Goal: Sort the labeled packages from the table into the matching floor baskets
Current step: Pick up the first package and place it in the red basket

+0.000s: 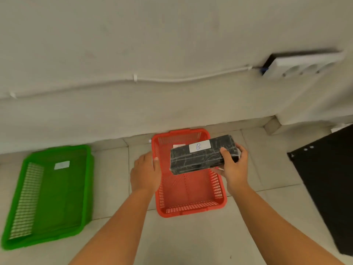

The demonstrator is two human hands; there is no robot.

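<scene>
The right hand (pixel 234 169) grips one end of a black wrapped package (pixel 202 156), thumb over the top face and fingers curled under and behind it; the fingertips are hidden by the package. The package hangs above the far half of the red basket (pixel 191 205), tilted slightly, not touching it. A white label (pixel 199 146) on its top face carries a handwritten "B". The left hand (pixel 146 171) is loosely open and holds nothing; its thumb lies at the red basket's left rim, though actual contact is hard to judge. Both forearms reach forward from the bottom edge of the view, bare and cut off below the elbow.

Two baskets sit on the tiled floor (pixel 191 241) near the wall (pixel 133 54): the red one in the middle and a green basket (pixel 47 196) well apart to its left. Each has a white label inside at its far end; the red one's is partly covered by the package, the green one's too blurred to read. At the right edge a black worktop (pixel 328 184) is cut off. On the wall, one white cable (pixel 172 79) runs to a socket strip (pixel 301 66).
</scene>
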